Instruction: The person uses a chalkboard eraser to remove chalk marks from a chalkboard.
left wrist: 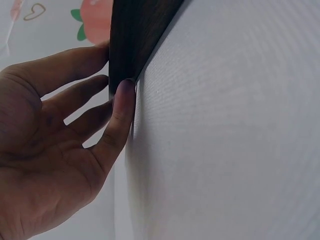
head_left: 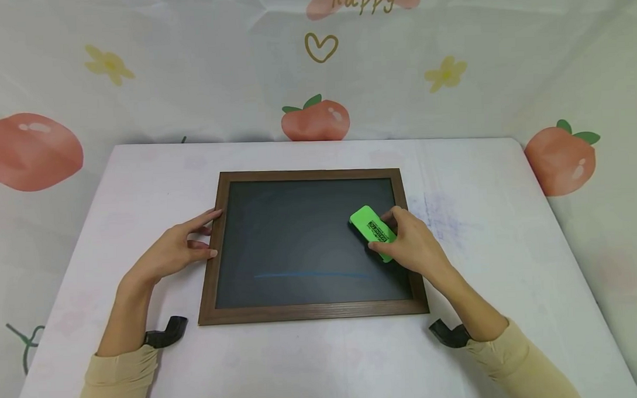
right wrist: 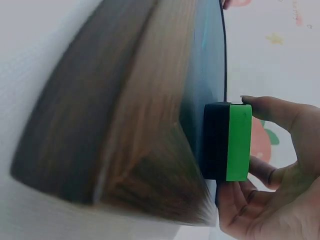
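A small chalkboard in a brown wooden frame lies on the white table. Low on its dark surface runs a faint blue line. My right hand pinches a bright green eraser with a dark underside, held between thumb and fingers over the board's right half. In the right wrist view the eraser sits against or very near the board. At the frame's left side, my left hand rests its fingertips on the edge; in the left wrist view its fairly straight fingers touch the frame.
Blue smudges mark the table right of the board. Black straps sit at both wrists, beside beige sleeves. Behind the table hangs a white cloth printed with peaches, flowers and hearts.
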Demonstrator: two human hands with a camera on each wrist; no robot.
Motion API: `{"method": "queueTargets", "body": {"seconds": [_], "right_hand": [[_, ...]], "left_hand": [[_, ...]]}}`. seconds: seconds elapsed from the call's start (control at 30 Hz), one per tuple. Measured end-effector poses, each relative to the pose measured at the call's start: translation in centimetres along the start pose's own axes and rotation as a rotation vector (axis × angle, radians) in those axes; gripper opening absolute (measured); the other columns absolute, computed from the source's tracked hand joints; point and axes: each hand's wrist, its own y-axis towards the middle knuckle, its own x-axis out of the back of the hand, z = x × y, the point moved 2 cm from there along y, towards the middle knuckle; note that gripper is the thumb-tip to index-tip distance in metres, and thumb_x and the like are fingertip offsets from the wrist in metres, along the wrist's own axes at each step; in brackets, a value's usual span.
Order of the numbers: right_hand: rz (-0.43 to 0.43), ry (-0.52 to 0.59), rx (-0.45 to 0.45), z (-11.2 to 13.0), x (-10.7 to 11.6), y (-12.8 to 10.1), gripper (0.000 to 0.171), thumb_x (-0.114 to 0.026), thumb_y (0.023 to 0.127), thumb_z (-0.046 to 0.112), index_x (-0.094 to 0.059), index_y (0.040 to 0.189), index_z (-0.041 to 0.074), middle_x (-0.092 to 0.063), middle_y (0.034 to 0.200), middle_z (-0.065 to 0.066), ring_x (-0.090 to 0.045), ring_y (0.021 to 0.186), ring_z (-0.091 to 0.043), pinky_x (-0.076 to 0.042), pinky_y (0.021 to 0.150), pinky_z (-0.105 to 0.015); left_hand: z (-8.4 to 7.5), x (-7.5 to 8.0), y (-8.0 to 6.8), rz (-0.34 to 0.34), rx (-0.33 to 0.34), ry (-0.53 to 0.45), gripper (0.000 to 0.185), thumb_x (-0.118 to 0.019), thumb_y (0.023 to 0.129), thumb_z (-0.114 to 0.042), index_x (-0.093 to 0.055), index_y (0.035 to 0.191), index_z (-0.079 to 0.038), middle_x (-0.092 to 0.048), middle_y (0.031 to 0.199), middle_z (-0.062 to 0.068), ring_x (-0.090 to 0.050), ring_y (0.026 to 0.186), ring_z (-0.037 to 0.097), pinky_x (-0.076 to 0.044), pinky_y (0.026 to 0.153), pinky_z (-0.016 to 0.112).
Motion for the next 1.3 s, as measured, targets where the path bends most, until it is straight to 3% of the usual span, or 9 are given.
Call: {"method": "queueTargets", "body": {"seconds": [0.33,0.47,0.6,1.3], "right_hand": [[0.013,0.014,0.041,-0.7,0.2,-0.4,0.057,-0.084,0.079,0.026,-0.055,0.123,0.004,-0.063,0.11,-0.011,-0.062,0.089,-0.025,-0.05,0.07,-0.037],[0.016,0.015,0.06,-0.8,0.2,-0.6,0.057,-0.084,0.079,0.026,-0.056,0.123,0.004,-0.063,0.113,-0.012,-0.063,0.091,-0.026,-0.051,0.071,-0.037],[0.013,0.012,0.075,-0.8,0.1,-1.0,0.055,-0.084,0.079,0.025,-0.057,0.122,0.004,-0.063,0.11,-0.011,-0.061,0.089,-0.024,-0.05,0.07,-0.036],[-0.007,0.009,0.152,0.3,-1.3,-2.5,0.051,-0.089,0.074,0.023,-0.062,0.114,0.007,-0.064,0.099,-0.001,-0.056,0.08,-0.015,-0.047,0.07,-0.033]], "left_hand": [[0.0,0.0,-0.1,0.0,0.005,-0.005,0.086,-0.075,0.087,-0.003,-0.03,0.158,-0.021,-0.051,0.131,0.023,-0.065,0.101,0.028,-0.05,0.086,0.033],[-0.1,0.1,-0.1,0.001,0.001,-0.005,0.086,-0.075,0.086,-0.002,-0.03,0.157,-0.02,-0.051,0.13,0.023,-0.066,0.099,0.028,-0.05,0.084,0.028],[0.0,0.1,0.0,0.002,-0.003,-0.013,0.085,-0.074,0.086,-0.001,-0.031,0.157,-0.019,-0.051,0.13,0.023,-0.065,0.1,0.029,-0.049,0.082,0.022],[-0.4,0.3,0.0,0.009,0.002,0.008,0.086,-0.074,0.086,-0.002,-0.03,0.157,-0.019,-0.051,0.131,0.024,-0.066,0.1,0.028,-0.049,0.082,0.023]]}}
